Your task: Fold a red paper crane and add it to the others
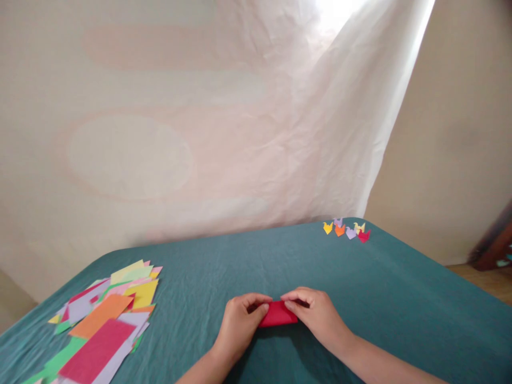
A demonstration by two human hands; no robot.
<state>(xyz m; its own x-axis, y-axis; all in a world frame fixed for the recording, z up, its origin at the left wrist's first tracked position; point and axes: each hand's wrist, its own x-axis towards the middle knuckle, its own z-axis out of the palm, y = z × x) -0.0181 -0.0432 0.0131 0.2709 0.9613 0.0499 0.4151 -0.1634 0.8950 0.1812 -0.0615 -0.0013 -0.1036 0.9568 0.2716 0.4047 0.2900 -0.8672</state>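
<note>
As I look down through the head camera, the surface spreads wide before me, covered by a dark teal cloth with faint creases and rounded far corners. At its near side, just right of the middle of my view, I have the red paper between both hands: the left hand has its grip pinched on the upper left corner, and the right hand pinches the upper right. I cannot tell whether the paper's lower edge touches the cloth.

To my left lies a loose, overlapping pile of sheets in red, orange, yellow, green, pink and lilac. Near the far right corner sit six small folded birds, close together.

Behind the surface hangs a pale curtain, wrinkled toward the right, bright light at its top. Beyond its slanting edge I see a beige wall and a strip of wooden floor.
</note>
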